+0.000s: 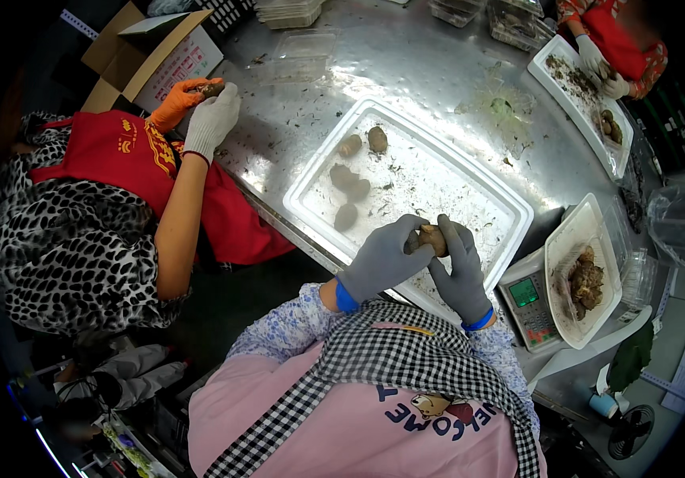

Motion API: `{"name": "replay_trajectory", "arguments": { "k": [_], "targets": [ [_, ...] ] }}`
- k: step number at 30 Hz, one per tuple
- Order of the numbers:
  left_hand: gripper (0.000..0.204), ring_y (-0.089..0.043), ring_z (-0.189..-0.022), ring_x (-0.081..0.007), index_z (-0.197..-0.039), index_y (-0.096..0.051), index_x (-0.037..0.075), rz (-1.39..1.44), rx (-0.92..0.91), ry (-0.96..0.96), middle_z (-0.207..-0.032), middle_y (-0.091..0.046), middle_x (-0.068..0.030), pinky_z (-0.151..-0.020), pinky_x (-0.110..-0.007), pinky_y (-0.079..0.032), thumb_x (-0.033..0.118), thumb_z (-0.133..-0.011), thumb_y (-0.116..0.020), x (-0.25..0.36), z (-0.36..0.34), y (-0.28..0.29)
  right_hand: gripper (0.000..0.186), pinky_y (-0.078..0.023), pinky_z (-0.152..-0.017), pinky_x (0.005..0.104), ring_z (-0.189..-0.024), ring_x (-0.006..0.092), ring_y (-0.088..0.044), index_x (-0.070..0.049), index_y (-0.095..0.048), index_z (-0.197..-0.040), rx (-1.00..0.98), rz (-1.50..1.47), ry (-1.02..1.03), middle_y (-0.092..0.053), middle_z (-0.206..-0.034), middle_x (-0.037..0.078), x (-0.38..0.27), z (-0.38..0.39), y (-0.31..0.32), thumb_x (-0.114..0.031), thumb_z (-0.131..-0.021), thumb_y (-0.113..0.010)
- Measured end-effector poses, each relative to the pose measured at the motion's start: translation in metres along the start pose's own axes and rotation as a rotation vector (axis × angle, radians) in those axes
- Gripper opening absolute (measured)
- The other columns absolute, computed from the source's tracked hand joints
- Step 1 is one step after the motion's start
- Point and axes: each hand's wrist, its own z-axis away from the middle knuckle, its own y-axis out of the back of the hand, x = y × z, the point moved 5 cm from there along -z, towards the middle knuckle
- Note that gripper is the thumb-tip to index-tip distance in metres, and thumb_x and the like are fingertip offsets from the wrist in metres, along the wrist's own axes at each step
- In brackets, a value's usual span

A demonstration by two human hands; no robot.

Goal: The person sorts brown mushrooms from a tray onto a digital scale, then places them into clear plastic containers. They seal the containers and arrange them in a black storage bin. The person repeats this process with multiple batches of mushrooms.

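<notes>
Above the near side of a white tray (510, 205), both my grey-gloved hands hold one small round brown tuber, which looks like a taro (432, 239). My left hand (388, 253) pinches it from the left, fingers curled. My right hand (460, 271) grips its other side with thumb and fingers, covering part of it. In the tray's far left half lie several more brown taros, among them a dark one (377, 139) and a paler one (346, 216). Dirt crumbs are scattered over the tray's bottom.
At right, a digital scale (527, 307) carries a white tray (555, 275) of brown tubers (586, 283). A co-worker (143, 175) at left and another (617, 48) at far right handle tubers. Clear plastic boxes (304, 49) and an open carton (147, 60) stand at the back.
</notes>
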Motion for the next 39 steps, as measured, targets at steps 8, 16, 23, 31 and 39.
{"name": "replay_trajectory", "arguments": {
  "k": [8,16,23,31,39],
  "targets": [
    [0.021,-0.066,-0.069,-0.0131,-0.106,-0.064,-0.004,0.408,-0.189,0.259,-0.076,-0.068,-0.0082,-0.062,-0.026,-0.052,0.012,-0.095,-0.054,-0.015,-0.010,0.003,0.070,-0.051,-0.094,0.0343,-0.116,0.0292,-0.058,-0.004,-0.042,-0.147,-0.150,-0.439,-0.293,-0.054,-0.130,0.019,0.023,0.015,-0.004,0.000,-0.083,-0.070],
    [0.025,-0.067,-0.070,-0.0147,-0.113,-0.063,-0.002,-0.056,-0.083,0.016,-0.079,-0.068,-0.0111,-0.066,-0.027,-0.053,0.012,-0.093,-0.058,0.004,-0.012,0.004,0.068,-0.051,-0.094,0.0327,-0.117,0.0281,-0.058,-0.004,-0.042,-0.146,-0.135,-0.237,-0.243,-0.053,-0.130,0.018,0.020,0.008,0.000,0.002,-0.085,-0.069],
    [0.027,-0.068,-0.078,-0.0177,-0.114,-0.063,0.001,0.207,-0.207,0.182,-0.083,-0.069,-0.0112,-0.070,-0.031,-0.053,0.015,-0.091,-0.062,-0.014,-0.019,0.001,0.065,-0.053,-0.089,0.0342,-0.111,0.0289,-0.060,-0.004,-0.044,-0.146,-0.108,-0.336,-0.245,-0.054,-0.130,0.019,0.027,0.014,-0.001,0.000,-0.085,-0.068],
    [0.024,-0.067,-0.072,-0.0145,-0.112,-0.063,0.000,-0.167,-0.124,0.081,-0.080,-0.068,-0.0092,-0.067,-0.027,-0.053,0.011,-0.092,-0.059,0.009,-0.016,-0.006,0.063,-0.053,-0.092,0.0330,-0.110,0.0243,-0.061,-0.004,-0.041,-0.148,-0.085,-0.144,-0.180,-0.055,-0.129,0.018,0.028,0.013,0.002,-0.007,-0.090,-0.067],
    [0.019,-0.065,-0.068,-0.0117,-0.106,-0.066,0.001,0.179,0.024,0.180,-0.081,-0.068,-0.0083,-0.065,-0.026,-0.053,0.013,-0.092,-0.059,-0.019,-0.017,0.006,0.062,-0.052,-0.094,0.0335,-0.118,0.0250,-0.059,-0.003,-0.041,-0.147,-0.071,-0.774,-0.516,-0.052,-0.138,0.018,0.050,0.034,-0.009,-0.007,-0.091,-0.067]
  ]
}}
